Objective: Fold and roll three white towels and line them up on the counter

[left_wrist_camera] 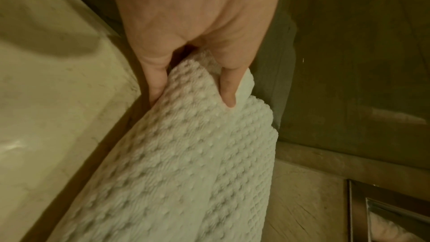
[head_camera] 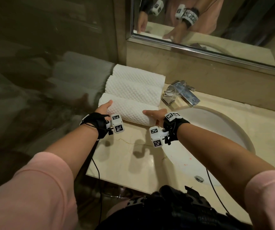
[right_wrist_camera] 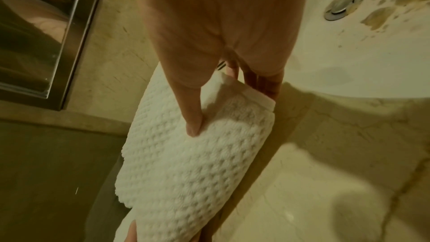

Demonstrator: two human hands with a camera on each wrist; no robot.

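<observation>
Sitting on the counter (head_camera: pixel 121 156), two rolled towels (head_camera: pixel 133 83) lie just beyond the fingers. The third roll (head_camera: pixel 130 112) is pinched at each end by the left hand (head_camera: pixel 104 107) and right hand (head_camera: pixel 155 114), thumbs on top. Looks soft, light and squishy, so end grips should keep it from unrolling.

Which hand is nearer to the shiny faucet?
Right. The right hand grips the nearest rolled towel at the end just below the faucet; the left hand holds the opposite end, a towel's length away by the counter's edge.
</observation>
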